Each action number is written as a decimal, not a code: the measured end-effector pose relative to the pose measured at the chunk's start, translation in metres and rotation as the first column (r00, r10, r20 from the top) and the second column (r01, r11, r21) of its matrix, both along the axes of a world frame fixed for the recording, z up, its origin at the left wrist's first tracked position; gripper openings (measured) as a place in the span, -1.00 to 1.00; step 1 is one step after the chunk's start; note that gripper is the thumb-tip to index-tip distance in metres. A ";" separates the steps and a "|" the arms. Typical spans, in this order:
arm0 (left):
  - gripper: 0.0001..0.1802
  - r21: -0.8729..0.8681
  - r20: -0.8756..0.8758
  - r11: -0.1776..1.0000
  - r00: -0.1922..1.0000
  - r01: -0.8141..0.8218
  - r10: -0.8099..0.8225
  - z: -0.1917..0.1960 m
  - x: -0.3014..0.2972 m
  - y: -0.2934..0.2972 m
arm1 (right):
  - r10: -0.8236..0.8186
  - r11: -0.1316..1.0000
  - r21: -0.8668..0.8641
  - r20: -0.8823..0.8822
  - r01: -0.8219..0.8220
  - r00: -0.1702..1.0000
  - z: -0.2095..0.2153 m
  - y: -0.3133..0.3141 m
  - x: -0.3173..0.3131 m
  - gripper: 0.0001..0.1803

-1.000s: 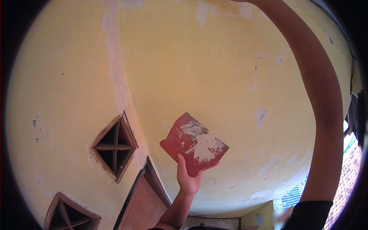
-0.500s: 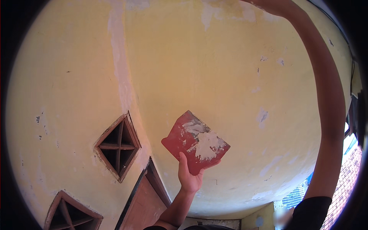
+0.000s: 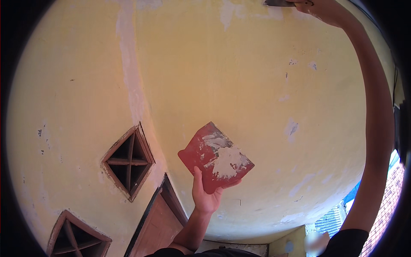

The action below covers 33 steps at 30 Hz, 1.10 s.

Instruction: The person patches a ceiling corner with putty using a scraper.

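Note:
My left hand [image 3: 206, 198] grips a red flat plastic putty board [image 3: 198, 159] by its lower edge, thumb on the face. A patch of whitish putty [image 3: 229, 162] is smeared across the board's right half, with greyer streaks toward the upper edge. High at the top right, my right hand [image 3: 321, 9] is closed on a scraper [image 3: 280, 3] with a dark flat blade. That blade lies close to the wall; whether it touches cannot be told, and the top of the picture cuts off part of the hand.
The yellow wall [image 3: 248, 77] has pale patched areas and chipped spots. A whitish strip [image 3: 128, 64] runs down it. Two wooden-framed vents [image 3: 147, 157] and a brown door [image 3: 156, 222] are at lower left. Blue slats [image 3: 329, 220] and brickwork [image 3: 383, 214] appear at lower right.
My right hand has moved to the right and a little down, bringing the scraper's blade into view. My left hand and the putty board have shifted slightly left.

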<state>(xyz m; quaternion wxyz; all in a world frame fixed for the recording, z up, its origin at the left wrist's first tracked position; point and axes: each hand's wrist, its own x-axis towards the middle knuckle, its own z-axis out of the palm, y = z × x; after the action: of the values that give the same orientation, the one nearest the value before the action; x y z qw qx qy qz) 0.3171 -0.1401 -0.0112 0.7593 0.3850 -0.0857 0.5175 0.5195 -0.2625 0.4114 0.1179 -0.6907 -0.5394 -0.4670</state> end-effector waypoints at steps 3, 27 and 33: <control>-0.22 0.017 -0.004 1.000 1.000 0.009 -0.009 0.006 0.002 -0.013 | -0.166 0.986 -0.002 -0.140 0.167 0.976 0.014 -0.030 -0.005 -0.61; -0.24 -0.071 -0.001 0.993 0.995 0.095 -0.095 0.018 -0.012 -0.013 | 0.044 0.999 0.033 -0.082 -0.042 0.996 0.031 -0.003 0.000 -0.60; -0.34 -0.202 -0.075 0.977 0.993 0.074 -0.091 -0.049 -0.082 0.010 | 0.640 0.768 0.159 -0.150 -0.620 0.754 -0.145 0.030 0.005 -0.56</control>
<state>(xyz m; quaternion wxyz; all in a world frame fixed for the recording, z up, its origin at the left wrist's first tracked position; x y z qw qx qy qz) 0.2352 -0.1302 -0.0601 0.8178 0.3247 -0.0174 0.4749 0.5248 -0.2321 0.2664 0.3545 -0.5041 -0.7024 -0.3562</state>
